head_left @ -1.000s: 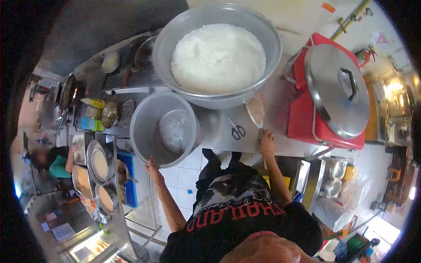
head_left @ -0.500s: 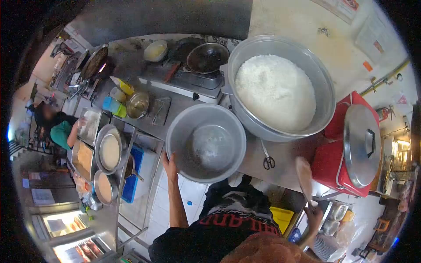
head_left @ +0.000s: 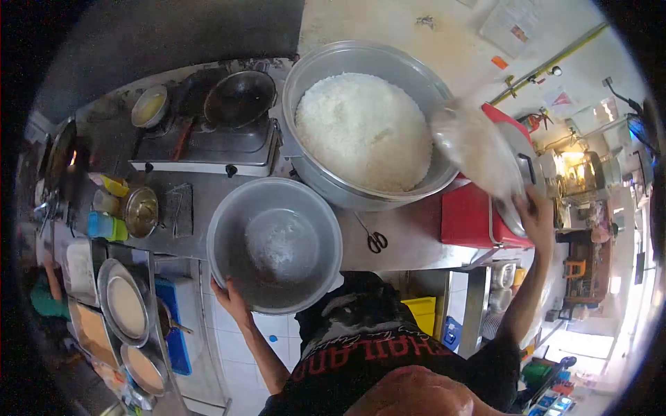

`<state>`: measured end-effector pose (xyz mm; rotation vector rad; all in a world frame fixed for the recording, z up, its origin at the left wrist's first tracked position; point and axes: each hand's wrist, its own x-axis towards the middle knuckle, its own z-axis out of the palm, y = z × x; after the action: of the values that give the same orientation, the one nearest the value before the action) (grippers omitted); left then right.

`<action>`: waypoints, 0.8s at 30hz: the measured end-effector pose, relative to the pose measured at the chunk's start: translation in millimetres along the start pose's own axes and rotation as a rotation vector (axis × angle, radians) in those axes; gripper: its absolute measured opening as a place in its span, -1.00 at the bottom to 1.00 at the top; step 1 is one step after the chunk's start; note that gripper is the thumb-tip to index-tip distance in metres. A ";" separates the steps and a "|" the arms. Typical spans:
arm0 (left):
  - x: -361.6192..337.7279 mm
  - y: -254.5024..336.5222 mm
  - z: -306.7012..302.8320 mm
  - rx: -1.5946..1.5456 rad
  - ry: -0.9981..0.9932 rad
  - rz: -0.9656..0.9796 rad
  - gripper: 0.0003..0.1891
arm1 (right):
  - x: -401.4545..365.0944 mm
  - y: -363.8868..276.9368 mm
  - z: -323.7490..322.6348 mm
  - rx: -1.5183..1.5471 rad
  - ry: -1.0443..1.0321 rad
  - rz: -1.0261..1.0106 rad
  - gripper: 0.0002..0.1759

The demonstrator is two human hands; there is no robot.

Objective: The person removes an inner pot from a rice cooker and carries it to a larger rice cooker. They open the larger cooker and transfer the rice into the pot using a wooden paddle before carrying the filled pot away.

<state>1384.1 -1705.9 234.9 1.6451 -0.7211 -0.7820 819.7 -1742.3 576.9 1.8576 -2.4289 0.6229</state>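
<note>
My left hand (head_left: pixel 231 302) grips the near left rim of an empty grey metal basin (head_left: pixel 275 244) at the counter's front edge. In my right hand (head_left: pixel 535 216), raised on the right, is the handle of what looks like a broad pale rice paddle (head_left: pixel 479 145). Its blade is smeared by motion and overlaps the right rim of a large metal pot (head_left: pixel 312 163). White rice (head_left: pixel 364 132) fills much of that pot, its surface lower at the near right.
Black-handled scissors (head_left: pixel 376 240) lie on the steel counter (head_left: pixel 409 243). A red cooler box (head_left: pixel 468 215) stands right of the pot. Behind left, a stove (head_left: pixel 208 152) carries a dark wok (head_left: pixel 241 99). Trays and bowls stand at far left, near a person in a green sleeve (head_left: pixel 47 301).
My right hand has lifted the paddle from beside the cooler box up to the pot's right rim. My left hand stays on the basin. The view has shifted right.
</note>
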 end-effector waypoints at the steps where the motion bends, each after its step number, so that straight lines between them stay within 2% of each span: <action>1: 2.2 -4.2 -3.0 -0.001 0.016 -0.003 -0.44 | 49.2 -2.4 2.4 -0.254 -0.159 -0.164 -0.61; 3: 3.4 -0.2 -2.1 0.069 0.075 -0.070 -0.45 | 114.9 -38.7 22.0 -0.347 -0.068 -0.442 -0.51; 4: 2.3 3.2 -0.3 0.104 0.113 -0.107 -0.45 | 148.9 -48.0 35.6 -0.544 -0.124 -0.401 -0.41; 5: 1.0 6.7 0.3 0.120 0.104 -0.105 -0.44 | 187.4 -43.1 53.0 -0.629 -0.197 -0.460 -0.35; 7: 1.8 10.8 -0.5 0.161 0.087 -0.094 -0.42 | 243.3 -46.2 83.8 -0.644 -0.199 -0.659 -0.34; 9: 4.7 -26.9 -16.0 0.276 0.075 0.020 -0.39 | 286.8 -44.2 120.9 -0.621 -0.261 -0.812 -0.35; 11: 2.6 -31.2 -14.2 0.253 0.104 -0.021 -0.37 | 315.4 -48.8 152.9 -0.575 -0.325 -0.947 -0.36; 13: 2.2 -8.0 -1.1 0.088 0.181 -0.207 -0.34 | 330.2 -46.5 178.9 -0.516 -0.427 -0.935 -0.37; 17: 3.9 -26.0 -14.4 0.181 0.150 -0.197 -0.30 | 334.8 -34.1 207.8 -0.436 -0.488 -0.935 -0.37; 20: 3.3 -28.0 -14.2 0.191 0.181 -0.243 -0.29 | 328.5 -28.9 217.4 -0.301 -0.372 -1.031 -0.44; 24: 6.0 -11.5 -2.4 0.138 0.228 -0.297 -0.30 | 321.7 -45.9 225.8 -0.377 -0.359 -1.064 -0.43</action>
<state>1390.3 -1707.1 223.3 1.9581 -0.3798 -0.7481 818.7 -2121.7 464.5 2.7355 -1.1474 -0.2343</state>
